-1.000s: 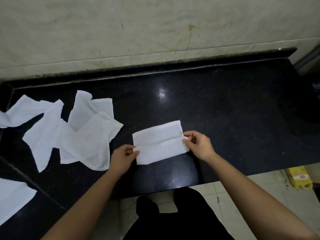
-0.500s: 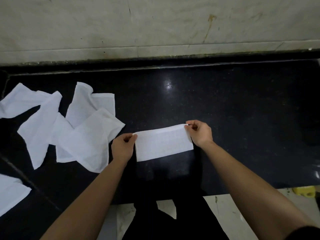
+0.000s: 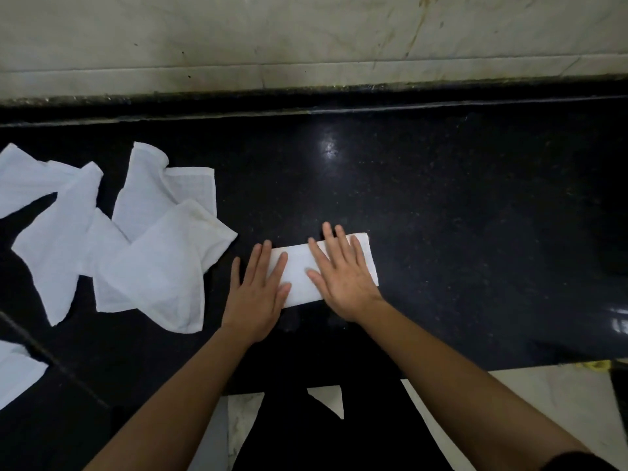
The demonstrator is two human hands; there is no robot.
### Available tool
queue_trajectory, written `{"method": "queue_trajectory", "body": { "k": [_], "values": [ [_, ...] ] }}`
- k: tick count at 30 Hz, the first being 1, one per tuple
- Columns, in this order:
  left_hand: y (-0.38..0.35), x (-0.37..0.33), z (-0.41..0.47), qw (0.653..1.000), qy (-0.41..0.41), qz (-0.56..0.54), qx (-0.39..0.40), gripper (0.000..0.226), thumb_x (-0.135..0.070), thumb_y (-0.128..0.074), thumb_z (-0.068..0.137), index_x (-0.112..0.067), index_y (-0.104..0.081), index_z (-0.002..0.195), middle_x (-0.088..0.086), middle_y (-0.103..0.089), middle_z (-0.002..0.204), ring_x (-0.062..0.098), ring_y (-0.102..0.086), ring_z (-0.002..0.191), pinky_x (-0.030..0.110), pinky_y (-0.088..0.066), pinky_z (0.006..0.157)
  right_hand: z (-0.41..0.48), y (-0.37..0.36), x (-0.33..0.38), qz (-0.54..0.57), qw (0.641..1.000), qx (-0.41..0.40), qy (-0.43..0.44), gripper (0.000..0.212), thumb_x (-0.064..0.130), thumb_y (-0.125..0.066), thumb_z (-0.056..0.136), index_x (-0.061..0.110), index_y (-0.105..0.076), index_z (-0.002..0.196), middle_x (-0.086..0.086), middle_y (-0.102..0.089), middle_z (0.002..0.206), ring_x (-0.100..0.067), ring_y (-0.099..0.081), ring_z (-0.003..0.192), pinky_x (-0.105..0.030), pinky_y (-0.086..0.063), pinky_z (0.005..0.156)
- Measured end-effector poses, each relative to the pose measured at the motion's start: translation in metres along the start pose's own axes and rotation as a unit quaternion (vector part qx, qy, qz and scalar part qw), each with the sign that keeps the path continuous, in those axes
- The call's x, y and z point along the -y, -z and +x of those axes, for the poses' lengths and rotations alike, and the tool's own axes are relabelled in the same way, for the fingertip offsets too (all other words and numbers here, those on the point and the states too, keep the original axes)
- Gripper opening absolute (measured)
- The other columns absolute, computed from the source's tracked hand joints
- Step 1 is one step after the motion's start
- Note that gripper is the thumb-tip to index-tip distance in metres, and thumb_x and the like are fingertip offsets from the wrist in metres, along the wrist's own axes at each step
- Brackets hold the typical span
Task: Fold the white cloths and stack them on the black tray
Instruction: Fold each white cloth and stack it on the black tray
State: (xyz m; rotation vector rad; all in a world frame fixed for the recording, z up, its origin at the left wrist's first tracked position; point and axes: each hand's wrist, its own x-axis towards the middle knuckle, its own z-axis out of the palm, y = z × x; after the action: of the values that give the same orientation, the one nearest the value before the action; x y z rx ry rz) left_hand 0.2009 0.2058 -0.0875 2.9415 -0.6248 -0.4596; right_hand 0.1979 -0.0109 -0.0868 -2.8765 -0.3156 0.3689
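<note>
A home kitchen: black granite counter point(image 3: 441, 198), marble wall point(image 3: 306, 35)

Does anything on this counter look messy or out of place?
The unfolded cloths lie crumpled and overlapping on the counter at left. The folded cloth, under the flat left hand and right hand, sits slightly askew.

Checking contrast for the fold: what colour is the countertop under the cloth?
Glossy black with fine speckles, countertop, seen in the head view.

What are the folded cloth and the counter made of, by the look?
Folded cloth: thin woven fabric, probably cotton, matte; faint grid weave, soft edges. Counter: polished black stone, likely granite; fine speckles and a sharp light glare.
</note>
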Motion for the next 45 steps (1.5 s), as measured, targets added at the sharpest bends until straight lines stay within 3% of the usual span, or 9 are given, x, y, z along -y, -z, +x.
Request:
{"method": "queue_trajectory", "body": {
  "k": [10, 20, 23, 26, 32, 35, 37, 40, 45],
  "values": [
    [-0.007, 0.005, -0.001, 0.998, 0.011, 0.028, 0.061, 0.071, -0.059, 0.013, 0.096, -0.023, 0.005, 0.157, 0.011, 0.011, 0.165, 0.029, 0.007, 0.152, 0.056, -0.004, 0.121, 0.003, -0.017, 0.001, -0.056, 0.998, 0.042, 0.007, 0.07, 0.059, -0.017, 0.103, 0.019, -0.005, 0.16, -0.012, 0.004, 0.167, -0.03, 0.007, 0.153, -0.054, -0.006, 0.123],
    [-0.002, 0.001, 0.001, 0.999, 0.016, 0.028, 0.043, 0.069, -0.062, 0.029, 0.085, -0.031, 0.031, 0.147, 0.007, 0.026, 0.161, 0.025, 0.02, 0.15, 0.052, 0.005, 0.121, -0.013, -0.001, -0.022, -0.063, 0.994, 0.065, -0.062, 0.078, 0.066, -0.006, 0.1, 0.015, 0.008, 0.158, -0.013, 0.018, 0.165, -0.029, 0.017, 0.152, -0.055, -0.002, 0.123],
    [-0.002, 0.0, -0.002, 0.998, 0.028, 0.021, 0.043, 0.069, -0.061, 0.022, 0.09, -0.029, 0.02, 0.152, 0.01, 0.014, 0.164, 0.027, 0.011, 0.152, 0.053, 0.0, 0.122, -0.027, 0.007, -0.016, 0.005, 0.994, 0.007, -0.112, 0.078, 0.062, -0.021, 0.102, 0.012, -0.002, 0.159, -0.015, 0.004, 0.166, -0.031, 0.003, 0.153, -0.05, -0.007, 0.124],
    [0.001, -0.008, -0.014, 0.997, 0.055, -0.016, 0.052, 0.071, -0.058, 0.009, 0.097, -0.024, -0.005, 0.157, 0.013, -0.002, 0.165, 0.029, -0.002, 0.152, 0.054, -0.009, 0.121, -0.044, 0.017, -0.01, 0.096, 0.96, -0.071, -0.254, 0.067, 0.05, -0.045, 0.1, 0.01, -0.031, 0.152, -0.015, -0.036, 0.151, -0.032, -0.035, 0.135, -0.047, -0.033, 0.109],
    [0.001, -0.023, -0.057, 0.993, 0.093, -0.023, 0.065, 0.068, -0.052, -0.014, 0.098, -0.016, -0.026, 0.155, 0.015, -0.023, 0.161, 0.032, -0.023, 0.149, 0.057, -0.027, 0.114, -0.04, 0.039, -0.004, 0.248, 0.892, 0.045, -0.375, 0.043, 0.035, -0.06, 0.089, 0.019, -0.054, 0.128, -0.004, -0.062, 0.118, -0.025, -0.057, 0.112, -0.033, -0.047, 0.082],
    [0.008, -0.026, -0.069, 0.992, 0.109, -0.035, 0.057, 0.068, -0.051, -0.019, 0.097, -0.013, -0.037, 0.15, 0.013, -0.041, 0.153, 0.031, -0.04, 0.141, 0.058, -0.038, 0.107, -0.034, 0.053, -0.007, 0.328, 0.849, 0.095, -0.403, 0.008, 0.027, -0.059, 0.081, 0.021, -0.065, 0.082, 0.002, -0.063, 0.081, -0.019, -0.062, 0.081, -0.027, -0.045, 0.065],
    [0.013, -0.024, -0.071, 0.991, 0.119, -0.052, 0.035, 0.067, -0.05, -0.025, 0.095, -0.011, -0.042, 0.147, 0.013, -0.056, 0.141, 0.03, -0.053, 0.13, 0.057, -0.044, 0.102, -0.031, 0.059, -0.01, 0.363, 0.838, 0.099, -0.394, 0.012, 0.023, -0.059, 0.079, 0.019, -0.066, 0.07, 0.004, -0.064, 0.075, -0.018, -0.063, 0.079, -0.026, -0.049, 0.066],
    [0.028, -0.016, -0.059, 0.987, 0.128, -0.099, -0.009, 0.065, -0.044, -0.042, 0.095, -0.011, -0.035, 0.15, 0.012, -0.062, 0.13, 0.031, -0.06, 0.116, 0.05, -0.046, 0.099, -0.028, 0.067, -0.01, 0.397, 0.85, 0.054, -0.342, 0.004, 0.026, -0.067, 0.083, 0.025, -0.065, 0.079, 0.008, -0.067, 0.085, -0.013, -0.063, 0.086, -0.025, -0.05, 0.074],
    [0.074, -0.02, -0.011, 0.94, 0.132, -0.313, -0.023, 0.085, -0.027, -0.069, 0.088, -0.022, -0.017, 0.156, 0.008, -0.038, 0.153, 0.024, -0.037, 0.14, 0.043, -0.036, 0.112, -0.032, 0.097, -0.007, 0.375, 0.914, 0.048, -0.147, 0.011, 0.027, -0.077, 0.083, 0.032, -0.067, 0.083, 0.009, -0.07, 0.084, -0.006, -0.061, 0.076, -0.028, -0.053, 0.074]
  ]
}}
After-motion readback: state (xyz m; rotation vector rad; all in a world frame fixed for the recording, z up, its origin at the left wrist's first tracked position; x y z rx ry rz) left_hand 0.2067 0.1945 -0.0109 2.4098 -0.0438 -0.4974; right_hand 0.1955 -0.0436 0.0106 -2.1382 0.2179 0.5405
